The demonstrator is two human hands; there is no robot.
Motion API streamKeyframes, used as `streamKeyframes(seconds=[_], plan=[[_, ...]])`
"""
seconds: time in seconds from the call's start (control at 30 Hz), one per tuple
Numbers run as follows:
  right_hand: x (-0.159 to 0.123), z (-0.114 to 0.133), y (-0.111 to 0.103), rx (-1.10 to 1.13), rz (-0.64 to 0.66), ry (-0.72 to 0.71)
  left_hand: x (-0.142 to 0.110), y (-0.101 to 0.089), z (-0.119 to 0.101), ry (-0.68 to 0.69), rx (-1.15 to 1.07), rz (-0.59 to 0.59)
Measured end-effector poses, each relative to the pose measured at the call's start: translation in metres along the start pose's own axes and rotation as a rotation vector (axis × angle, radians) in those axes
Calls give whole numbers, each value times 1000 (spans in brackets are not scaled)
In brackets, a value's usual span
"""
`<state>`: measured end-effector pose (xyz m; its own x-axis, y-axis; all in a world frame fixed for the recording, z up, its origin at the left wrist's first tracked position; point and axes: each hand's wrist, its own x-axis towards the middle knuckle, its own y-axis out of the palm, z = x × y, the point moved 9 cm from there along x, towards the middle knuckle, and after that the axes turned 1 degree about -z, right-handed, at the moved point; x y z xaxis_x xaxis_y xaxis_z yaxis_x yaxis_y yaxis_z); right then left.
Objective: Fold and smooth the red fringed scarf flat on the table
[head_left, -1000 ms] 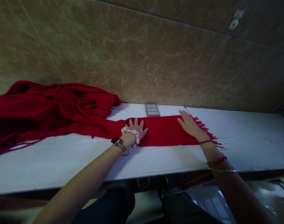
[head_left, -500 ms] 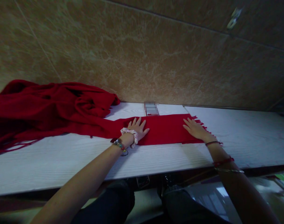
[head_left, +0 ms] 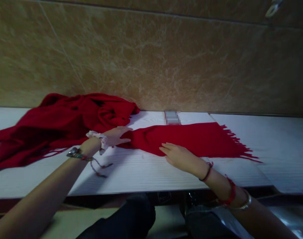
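A red fringed scarf [head_left: 191,137] lies lengthwise on a white wood-grain surface. Its right part is spread flat, with the fringe at the right end; the left part is bunched in a loose heap. My left hand [head_left: 116,135] is over the narrowed stretch beside the heap, thumb and fingers apart around the cloth but not closed on it. Near the front edge of the flat part rests my right hand [head_left: 180,157], its fingers extended on the fabric. A scrunchie [head_left: 100,141] and a beaded bracelet are on my left wrist.
Behind the scarf, a small pixelated rectangular item [head_left: 172,118] lies by the brown marbled wall [head_left: 141,59]. The white surface [head_left: 131,176] ends at a front edge above my legs. A seam crosses it on the right.
My left hand has moved left toward the heap, and my right hand has slid left from the fringed end to mid-scarf. The cloth between them now looks narrower and rumpled. The view has shifted slightly.
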<state>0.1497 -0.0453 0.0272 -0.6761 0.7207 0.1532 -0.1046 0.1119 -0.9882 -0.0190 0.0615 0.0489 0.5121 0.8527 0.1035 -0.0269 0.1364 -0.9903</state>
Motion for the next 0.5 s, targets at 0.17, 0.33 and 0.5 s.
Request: streamKeyframes(seconds=[0.17, 0.33, 0.5], plan=[[2, -10, -2, -14, -6, 12, -20, 6, 17, 109, 113, 89], [4, -12, -3, -46, -46, 37, -28, -3, 6, 198, 212, -62], [6, -17, -3, -72, -60, 50, -34, -25, 3, 193, 138, -167]])
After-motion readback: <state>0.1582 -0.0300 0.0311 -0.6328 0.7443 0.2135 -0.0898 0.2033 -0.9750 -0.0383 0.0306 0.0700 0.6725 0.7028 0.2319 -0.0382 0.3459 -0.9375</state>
